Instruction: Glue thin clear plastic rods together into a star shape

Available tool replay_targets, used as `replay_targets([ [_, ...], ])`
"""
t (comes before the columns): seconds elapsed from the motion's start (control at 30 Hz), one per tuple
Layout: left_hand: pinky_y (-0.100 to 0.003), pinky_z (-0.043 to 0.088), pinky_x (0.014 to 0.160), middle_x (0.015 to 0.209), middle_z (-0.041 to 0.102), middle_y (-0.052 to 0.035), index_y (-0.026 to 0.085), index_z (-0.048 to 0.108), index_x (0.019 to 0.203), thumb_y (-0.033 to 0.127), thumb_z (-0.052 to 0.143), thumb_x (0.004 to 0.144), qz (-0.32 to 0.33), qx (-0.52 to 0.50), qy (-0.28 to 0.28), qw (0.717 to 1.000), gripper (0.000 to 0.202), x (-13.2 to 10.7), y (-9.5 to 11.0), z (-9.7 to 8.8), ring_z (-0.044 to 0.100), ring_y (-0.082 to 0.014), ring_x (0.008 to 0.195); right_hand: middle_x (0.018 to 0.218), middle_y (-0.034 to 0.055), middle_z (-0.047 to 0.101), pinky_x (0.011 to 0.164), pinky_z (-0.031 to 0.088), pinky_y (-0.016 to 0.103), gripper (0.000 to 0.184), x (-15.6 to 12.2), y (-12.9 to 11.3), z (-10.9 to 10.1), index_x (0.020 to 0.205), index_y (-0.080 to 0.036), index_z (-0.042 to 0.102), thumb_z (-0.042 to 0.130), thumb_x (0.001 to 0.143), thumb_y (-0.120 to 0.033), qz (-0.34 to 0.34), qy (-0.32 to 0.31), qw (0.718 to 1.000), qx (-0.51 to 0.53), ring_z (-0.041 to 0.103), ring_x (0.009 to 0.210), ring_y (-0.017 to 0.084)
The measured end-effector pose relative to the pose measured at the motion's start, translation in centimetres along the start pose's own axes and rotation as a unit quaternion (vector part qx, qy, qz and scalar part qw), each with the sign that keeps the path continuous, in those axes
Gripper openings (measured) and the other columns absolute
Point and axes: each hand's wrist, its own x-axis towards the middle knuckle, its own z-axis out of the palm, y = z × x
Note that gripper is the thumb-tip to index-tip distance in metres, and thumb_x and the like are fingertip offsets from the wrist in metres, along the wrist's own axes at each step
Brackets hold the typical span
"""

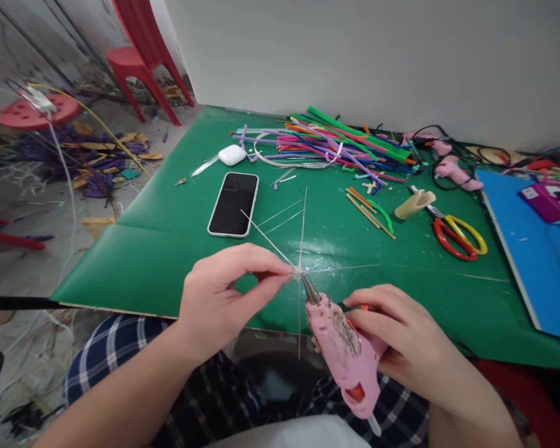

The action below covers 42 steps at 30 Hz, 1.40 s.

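At the centre of the frame, the left hand's [224,289] fingers pinch the hub of the crossed wires [297,272], which lies at their tips, frame-right. One wire runs up and down the frame, others point right and upper left. The right hand [396,330], farther off, grips the pink glue gun [343,354], its nozzle angled up-left to the hub; contact is unclear.

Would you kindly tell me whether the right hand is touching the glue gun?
Touching: the head view shows the right hand with its fingers curled around the glue gun.
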Motion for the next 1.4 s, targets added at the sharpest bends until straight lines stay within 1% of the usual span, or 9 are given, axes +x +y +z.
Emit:
replay_targets([
  [0.13,-0.017,0.052,0.062,0.077,0.069,0.0053,0.023,0.065,0.083,0.002,0.064,0.075,-0.004,-0.002,-0.002,1.0,0.023,-0.06,-0.02,-0.01,0.063,-0.0077,0.07,0.103,0.0077,0.059,0.07,0.046,0.033,0.029,0.0,0.04,0.02,0.104,-0.02,0.053,0.057,0.079,-0.007,-0.001,0.004,1.0,0.0,0.053,0.085,0.019],
  [0.3,-0.016,0.051,0.061,0.077,0.069,0.0054,0.023,0.065,0.083,0.002,0.064,0.075,-0.001,-0.003,-0.002,1.0,0.022,-0.04,0.06,-0.07,0.063,-0.0072,0.069,0.102,0.0081,0.059,0.07,0.047,0.032,0.025,0.05,0.04,0.02,0.103,-0.021,0.054,0.058,0.081,-0.011,-0.006,0.007,1.0,-0.005,0.054,0.085,0.019],
  [0.57,-0.016,0.051,0.061,0.077,0.069,0.0057,0.023,0.065,0.083,0.002,0.064,0.075,0.001,-0.004,-0.003,1.0,0.022,-0.06,-0.07,-0.05,0.063,-0.007,0.069,0.102,0.0085,0.06,0.069,0.048,0.032,0.024,0.15,-0.11,0.01,0.104,-0.021,0.054,0.058,0.081,-0.015,-0.009,0.001,1.0,-0.009,0.055,0.084,0.019],
  [0.73,-0.015,0.052,0.063,0.078,0.069,0.0059,0.024,0.065,0.083,0.003,0.065,0.075,-0.005,-0.002,0.004,1.0,0.022,-0.09,0.05,-0.08,0.063,-0.0066,0.069,0.101,0.0081,0.061,0.07,0.048,0.032,0.024,0.1,-0.15,-0.15,0.103,-0.021,0.054,0.058,0.081,-0.013,-0.006,0.009,1.0,-0.006,0.056,0.085,0.019],
  [0.87,-0.014,0.052,0.061,0.078,0.069,0.0066,0.024,0.065,0.082,0.003,0.064,0.075,-0.017,-0.006,0.006,1.0,0.022,-0.15,0.08,-0.12,0.063,-0.0058,0.069,0.102,0.008,0.06,0.071,0.048,0.033,0.023,0.07,-0.2,-0.21,0.103,-0.021,0.054,0.057,0.081,-0.012,-0.004,0.004,1.0,0.004,0.056,0.087,0.019],
  [1.13,-0.018,0.053,0.06,0.077,0.07,0.005,0.025,0.066,0.082,0.005,0.064,0.075,-0.018,-0.003,0.013,1.0,0.021,-0.17,0.07,-0.06,0.064,-0.0087,0.068,0.096,0.008,0.061,0.071,0.049,0.034,0.02,0.0,0.05,-0.1,0.105,-0.02,0.053,0.057,0.086,-0.023,-0.03,0.01,0.999,0.023,0.056,0.085,0.019],
  [1.3,-0.019,0.054,0.06,0.077,0.07,0.0045,0.025,0.067,0.083,0.005,0.064,0.076,-0.021,-0.009,0.009,1.0,0.022,-0.16,0.05,-0.1,0.064,-0.0093,0.068,0.093,0.0072,0.064,0.072,0.049,0.035,0.017,0.09,0.03,-0.04,0.104,-0.02,0.055,0.055,0.087,-0.024,-0.029,0.02,0.999,0.033,0.057,0.082,0.018],
  [1.4,-0.019,0.054,0.059,0.076,0.07,0.0038,0.025,0.067,0.081,0.007,0.064,0.076,-0.018,-0.002,0.01,1.0,0.019,-0.18,0.1,-0.14,0.064,-0.0099,0.067,0.092,0.0068,0.065,0.073,0.049,0.034,0.019,0.11,0.06,-0.01,0.104,-0.019,0.056,0.057,0.086,-0.025,-0.033,0.027,0.998,0.036,0.059,0.081,0.017],
])
